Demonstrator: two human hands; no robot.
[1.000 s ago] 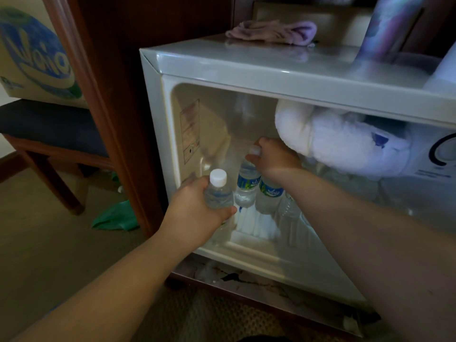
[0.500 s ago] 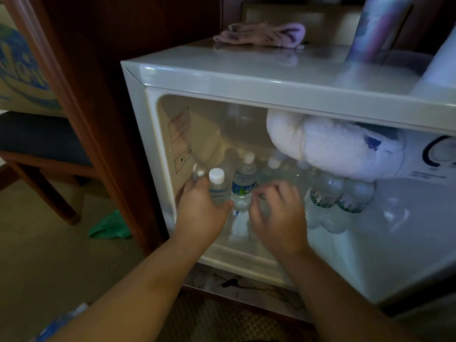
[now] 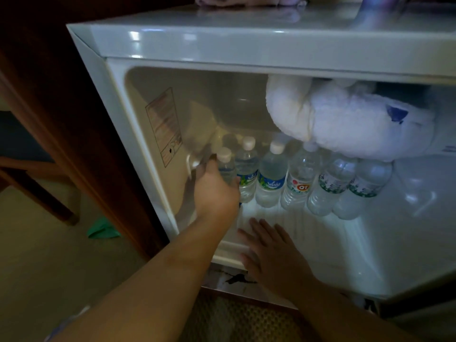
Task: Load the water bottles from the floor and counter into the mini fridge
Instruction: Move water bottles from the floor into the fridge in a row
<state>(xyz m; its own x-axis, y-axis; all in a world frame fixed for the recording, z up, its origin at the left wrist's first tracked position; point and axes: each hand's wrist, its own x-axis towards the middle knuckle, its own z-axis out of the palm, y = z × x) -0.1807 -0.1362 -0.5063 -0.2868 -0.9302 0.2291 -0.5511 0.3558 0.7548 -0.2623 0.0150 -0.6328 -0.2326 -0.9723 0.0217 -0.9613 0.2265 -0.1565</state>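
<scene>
The white mini fridge (image 3: pixel 222 43) stands open in front of me. My left hand (image 3: pixel 216 188) reaches inside at the left wall and grips a small clear water bottle with a white cap (image 3: pixel 225 166), held upright on the fridge floor. To its right stand several more water bottles in a row (image 3: pixel 298 181), some with blue-green labels, one with a red label. My right hand (image 3: pixel 274 255) hovers with fingers spread at the fridge's front lip and holds nothing.
A thick lump of white frost (image 3: pixel 345 124) hangs from the freezer box over the right bottles. A pink cloth (image 3: pixel 246 0) lies on top of the fridge. A dark wooden cabinet panel (image 3: pixel 74 119) stands left; a green cloth (image 3: pixel 103 229) lies on the carpet.
My right hand has let go of the bottles and drawn back out to the fridge's front edge. My left hand has pushed its bottle deeper in, beside the row.
</scene>
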